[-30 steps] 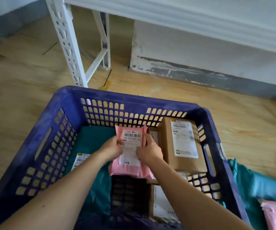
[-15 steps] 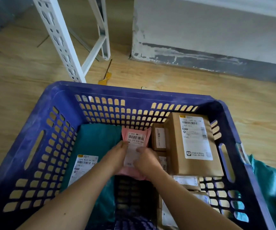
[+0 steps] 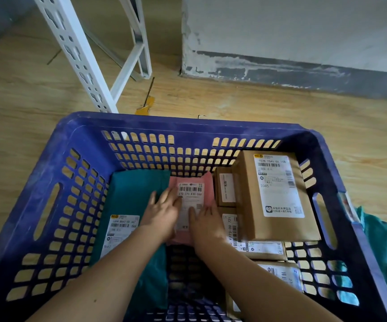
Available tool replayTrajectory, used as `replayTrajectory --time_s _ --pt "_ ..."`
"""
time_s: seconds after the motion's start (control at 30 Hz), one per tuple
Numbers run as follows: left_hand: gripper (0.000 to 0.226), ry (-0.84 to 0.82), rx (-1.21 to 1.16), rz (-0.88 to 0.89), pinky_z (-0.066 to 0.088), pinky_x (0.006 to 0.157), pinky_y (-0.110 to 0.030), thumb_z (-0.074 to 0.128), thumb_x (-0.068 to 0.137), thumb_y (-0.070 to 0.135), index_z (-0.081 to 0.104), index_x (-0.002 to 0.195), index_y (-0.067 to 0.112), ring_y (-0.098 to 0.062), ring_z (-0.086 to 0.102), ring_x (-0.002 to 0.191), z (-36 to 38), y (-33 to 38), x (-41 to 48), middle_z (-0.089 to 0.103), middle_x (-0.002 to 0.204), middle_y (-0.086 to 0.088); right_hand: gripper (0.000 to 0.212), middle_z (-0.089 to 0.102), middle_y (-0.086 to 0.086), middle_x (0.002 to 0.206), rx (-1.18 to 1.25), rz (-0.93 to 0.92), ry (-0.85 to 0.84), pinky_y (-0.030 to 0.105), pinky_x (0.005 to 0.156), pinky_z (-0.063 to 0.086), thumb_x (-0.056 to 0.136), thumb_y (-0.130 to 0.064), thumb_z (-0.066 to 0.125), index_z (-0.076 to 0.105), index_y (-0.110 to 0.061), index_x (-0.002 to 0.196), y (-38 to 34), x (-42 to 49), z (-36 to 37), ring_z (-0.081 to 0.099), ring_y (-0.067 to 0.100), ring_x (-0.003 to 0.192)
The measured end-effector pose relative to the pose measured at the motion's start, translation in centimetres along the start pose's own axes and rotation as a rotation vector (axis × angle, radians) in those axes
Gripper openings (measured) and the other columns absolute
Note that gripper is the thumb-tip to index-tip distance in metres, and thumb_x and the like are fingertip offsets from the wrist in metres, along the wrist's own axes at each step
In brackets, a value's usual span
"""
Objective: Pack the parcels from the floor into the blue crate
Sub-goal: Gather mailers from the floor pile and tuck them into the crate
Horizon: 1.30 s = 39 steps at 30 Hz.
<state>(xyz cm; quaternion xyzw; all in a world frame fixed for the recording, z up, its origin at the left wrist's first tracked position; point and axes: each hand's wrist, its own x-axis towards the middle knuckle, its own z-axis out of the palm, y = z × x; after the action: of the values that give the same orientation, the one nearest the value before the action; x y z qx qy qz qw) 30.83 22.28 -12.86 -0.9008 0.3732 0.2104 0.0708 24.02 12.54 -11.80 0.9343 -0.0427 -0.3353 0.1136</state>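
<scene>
The wooden floor carries the blue crate centrally, white rack legs at 11 o'clock, and a teal parcel at 4 o'clock.

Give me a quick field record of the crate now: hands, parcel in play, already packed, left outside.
hands: left hand and right hand flat on pink parcel
parcel in play: pink parcel, label up, inside blue crate, between teal parcel and small brown box
already packed: large brown box at right; labelled boxes nearer the camera
left outside: teal bag right of crate

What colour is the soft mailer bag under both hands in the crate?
Pink soft mailer bag, white barcode label; head view.
</scene>
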Motion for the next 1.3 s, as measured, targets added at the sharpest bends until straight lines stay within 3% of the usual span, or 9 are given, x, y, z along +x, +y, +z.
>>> replayTrajectory --time_s 0.13,0.27,0.47,0.6,0.73,0.87,1.03,1.13,1.3 --pt "0.091 0.046 -0.108 -0.007 0.011 0.119 -0.047 0.069 0.081 0.023 0.010 0.151 0.018 -0.024 -0.011 0.146 -0.6 0.0 0.0 -0.011 0.158 -0.005 0.076 0.020 0.022 0.154 -0.058 0.008 0.052 0.051 0.113 -0.013 0.096 -0.034 0.040 -0.003 0.000 0.149 0.2 0.9 0.9 0.009 0.038 0.145" --pt "0.102 -0.150 -0.156 -0.027 0.020 0.117 -0.042 0.074 0.075 0.035 0.009 0.150 0.013 -0.024 0.018 0.143 0.4 -0.4 -0.1 0.015 0.156 -0.008 0.083 0.017 0.021 0.155 -0.070 0.030 0.047 0.051 0.114 -0.011 0.094 -0.043 0.043 0.000 0.001 0.149 0.0 1.5 1.2 0.005 0.038 0.145" --pt "0.096 -0.116 -0.083 -0.006 0.019 0.116 -0.041 0.071 0.077 0.036 0.012 0.149 0.014 -0.022 0.015 0.144 0.2 -0.7 -0.7 0.013 0.156 -0.006 0.069 0.045 0.017 0.137 0.159 -0.002 0.058 0.038 0.114 0.018 0.088 -0.028 0.057 0.024 -0.001 0.143 0.9 0.9 -0.8 0.038 0.031 0.130" --pt "0.089 -0.108 -0.114 -0.008 0.022 0.114 -0.039 0.069 0.079 0.028 0.016 0.149 0.015 -0.022 0.018 0.142 -0.8 -0.8 -1.5 0.015 0.155 -0.005 0.055 0.048 0.016 0.130 0.286 -0.039 0.110 0.035 0.101 0.037 0.085 -0.020 0.062 0.039 -0.004 0.133 1.5 -0.7 -1.9 0.046 0.029 0.118" --pt "0.083 -0.105 -0.127 -0.005 0.025 0.113 -0.039 0.065 0.081 0.027 0.019 0.149 0.018 -0.022 0.024 0.139 -2.0 -0.5 -2.5 0.024 0.151 -0.003 0.050 0.045 0.010 0.131 0.440 -0.067 0.220 0.038 0.090 0.048 0.085 -0.009 0.057 0.041 -0.010 0.132 2.3 -2.9 -3.8 0.048 0.027 0.118" --pt "0.062 0.030 -0.126 0.022 0.040 0.099 -0.034 0.061 0.084 0.029 0.036 0.140 0.017 -0.019 0.043 0.122 -3.5 0.2 -3.8 0.043 0.133 -0.002 0.044 0.045 0.008 0.132 0.486 -0.085 0.345 0.038 0.095 0.049 0.086 -0.007 0.053 0.047 -0.013 0.129 3.6 -5.2 -5.2 0.045 0.024 0.122" --pt "0.038 0.412 -0.335 0.079 0.044 0.080 -0.021 0.056 0.090 0.019 0.053 0.128 0.018 -0.013 0.054 0.108 -6.1 2.0 -6.0 0.055 0.120 0.002 0.038 0.052 0.006 0.126 0.579 -0.024 0.469 0.032 0.091 0.047 0.086 -0.010 0.050 0.051 -0.011 0.124 5.5 -9.3 -5.4 0.049 0.025 0.118" --pt "0.035 0.492 -0.350 0.107 0.046 0.083 -0.022 0.054 0.091 0.016 0.055 0.126 0.020 -0.011 0.055 0.107 -8.1 3.1 -7.2 0.055 0.121 0.007 0.036 0.053 0.007 0.125 0.614 -0.026 0.512 0.030 0.091 0.042 0.087 -0.013 0.050 0.054 -0.011 0.123 6.8 -12.7 -5.5 0.049 0.026 0.117" --pt "0.031 0.567 -0.351 0.165 0.046 0.076 -0.021 0.054 0.092 0.020 0.057 0.122 0.023 -0.011 0.057 0.103 -12.1 6.1 -9.7 0.054 0.125 0.008 0.037 0.056 0.004 0.125 0.677 0.031 0.599 0.031 0.090 0.043 0.086 -0.008 0.050 0.056 -0.012 0.123 9.2 -18.0 -5.0 0.050 0.024 0.116"
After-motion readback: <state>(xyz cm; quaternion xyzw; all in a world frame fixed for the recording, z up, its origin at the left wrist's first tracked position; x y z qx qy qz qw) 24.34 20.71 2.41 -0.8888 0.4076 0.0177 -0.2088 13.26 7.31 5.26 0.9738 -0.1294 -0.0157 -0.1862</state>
